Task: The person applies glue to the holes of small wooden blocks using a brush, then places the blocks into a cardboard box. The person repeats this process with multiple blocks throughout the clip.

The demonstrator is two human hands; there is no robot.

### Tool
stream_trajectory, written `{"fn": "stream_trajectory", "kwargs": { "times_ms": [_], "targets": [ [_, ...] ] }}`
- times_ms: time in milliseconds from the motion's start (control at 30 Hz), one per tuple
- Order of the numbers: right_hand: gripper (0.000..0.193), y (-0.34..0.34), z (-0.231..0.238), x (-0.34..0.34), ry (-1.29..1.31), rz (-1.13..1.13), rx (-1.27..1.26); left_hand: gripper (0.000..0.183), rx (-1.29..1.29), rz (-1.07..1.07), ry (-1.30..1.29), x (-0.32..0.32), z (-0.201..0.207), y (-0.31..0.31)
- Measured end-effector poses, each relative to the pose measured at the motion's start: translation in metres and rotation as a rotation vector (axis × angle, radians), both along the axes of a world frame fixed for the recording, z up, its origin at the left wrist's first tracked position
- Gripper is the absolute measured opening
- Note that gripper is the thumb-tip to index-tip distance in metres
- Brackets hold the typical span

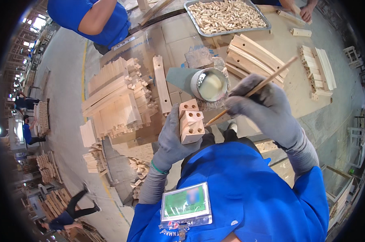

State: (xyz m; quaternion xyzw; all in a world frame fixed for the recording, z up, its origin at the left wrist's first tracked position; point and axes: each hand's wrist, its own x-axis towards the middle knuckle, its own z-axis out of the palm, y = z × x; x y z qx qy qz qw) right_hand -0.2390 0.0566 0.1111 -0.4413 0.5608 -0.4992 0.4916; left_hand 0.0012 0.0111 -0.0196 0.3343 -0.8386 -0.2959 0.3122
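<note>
My gloved left hand (174,139) is closed around a few wooden pieces (191,121), stacked with their drilled ends facing up. Each end shows a pair of round holes. In my gloved right hand (267,107) is a thin wooden stick (276,73), pinched between thumb and fingers. Its lower tip comes close to the right side of the held pieces; I cannot tell whether it touches them. Just beyond both hands sits a round pot (210,84) with a pale, milky liquid inside. A single drilled wooden bar (161,85) lies left of the pot.
A big pile of wooden slats (114,101) lies on the left. Curved drilled rails (251,56) rest beyond the pot, and more parts (317,70) at the far right. A metal tray (200,32) holds many dowels. Co-workers' arms (97,18) reach in at the far side.
</note>
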Motion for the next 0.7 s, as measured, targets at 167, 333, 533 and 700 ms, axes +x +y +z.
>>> {"fn": "stream_trajectory", "kwargs": {
  "times_ms": [167,333,533,700],
  "targets": [
    [0.013,-0.001,-0.051,-0.016,-0.062,-0.272,-0.25,0.111,0.07,0.046,0.008,0.002,-0.001,-0.001],
    [0.018,-0.002,-0.079,-0.022,0.702,-0.081,-0.472,0.11,0.073,0.061,0.034,0.004,-0.008,-0.002],
    [0.015,0.004,-0.05,-0.024,0.579,-0.041,-0.303,0.11,0.051,0.078,0.019,0.007,-0.007,-0.004],
    [0.015,-0.003,-0.059,-0.029,0.343,-0.111,-0.237,0.109,0.075,0.074,0.002,0.008,-0.006,-0.006]
  ]
}}
